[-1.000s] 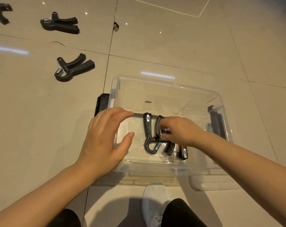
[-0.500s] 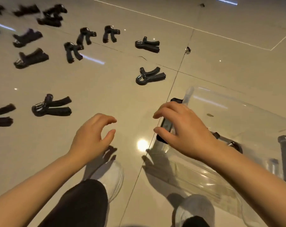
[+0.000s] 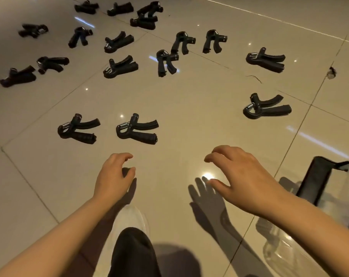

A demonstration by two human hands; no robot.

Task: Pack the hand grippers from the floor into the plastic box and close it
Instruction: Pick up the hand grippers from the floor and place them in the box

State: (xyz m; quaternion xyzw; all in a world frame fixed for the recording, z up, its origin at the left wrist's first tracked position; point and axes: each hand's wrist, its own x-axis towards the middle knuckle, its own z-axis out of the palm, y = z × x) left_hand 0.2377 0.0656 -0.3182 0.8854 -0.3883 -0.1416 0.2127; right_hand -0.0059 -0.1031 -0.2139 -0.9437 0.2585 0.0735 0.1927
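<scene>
While both hands hover over the floor (image 3: 189,100) | left hand (image 3: 114,176) fingers loosely curled, empty | right hand (image 3: 243,180) fingers spread, empty | nearest hand gripper (image 3: 136,129) just ahead | plastic box (image 3: 301,232) at right edge

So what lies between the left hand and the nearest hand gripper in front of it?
Only bare tile: in the head view, nothing sits between the left hand and the nearest hand gripper.

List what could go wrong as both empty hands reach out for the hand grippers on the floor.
1. Grabbing the nearest gripper by one handle may let it spring or slip.
2. The clear box sits at the right edge, almost out of sight; the right hand might clip it on the way back.
</scene>
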